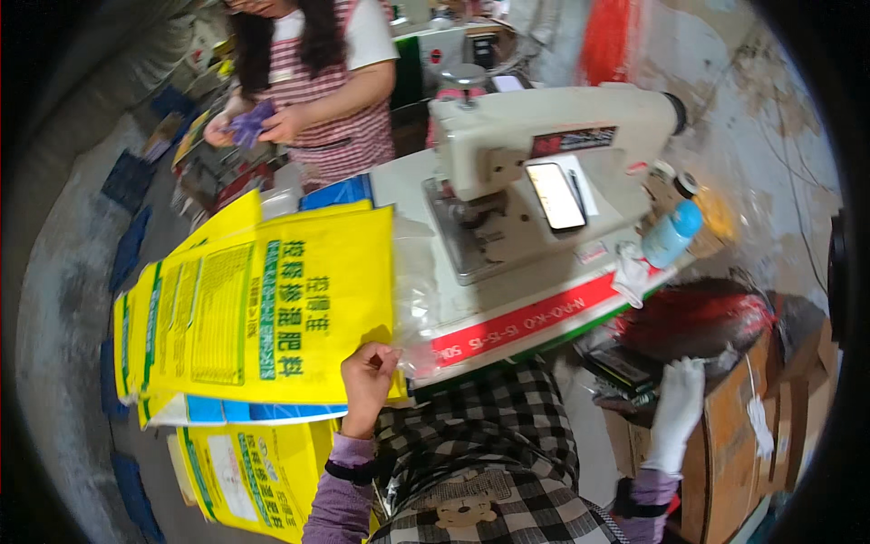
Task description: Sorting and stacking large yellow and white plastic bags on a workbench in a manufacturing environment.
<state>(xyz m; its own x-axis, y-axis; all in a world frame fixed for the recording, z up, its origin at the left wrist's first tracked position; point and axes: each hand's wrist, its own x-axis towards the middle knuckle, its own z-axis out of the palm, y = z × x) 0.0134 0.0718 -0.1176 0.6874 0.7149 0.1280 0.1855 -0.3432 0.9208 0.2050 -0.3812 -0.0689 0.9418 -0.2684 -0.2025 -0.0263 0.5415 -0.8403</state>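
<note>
Several yellow fertilizer sacks (245,317) lie stacked at the table's left end, clear liner (417,304) protruding toward the sewing machine (494,145). The bare left hand (370,381) is narrow, fingertips apparently pinching the liner's lower corner; a light grip, sacks kept squared, should limit creasing. The white-gloved right hand (680,399) is near a cardboard carton (732,426); whether it holds anything, I cannot tell. Crumpled dark-and-red plastic (711,317) lies at the carton's top; the blue bottle's (672,236) contents are hidden.

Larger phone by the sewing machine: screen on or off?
On: the larger phone glows bright and pale across its display, inside a dark edge.
</note>
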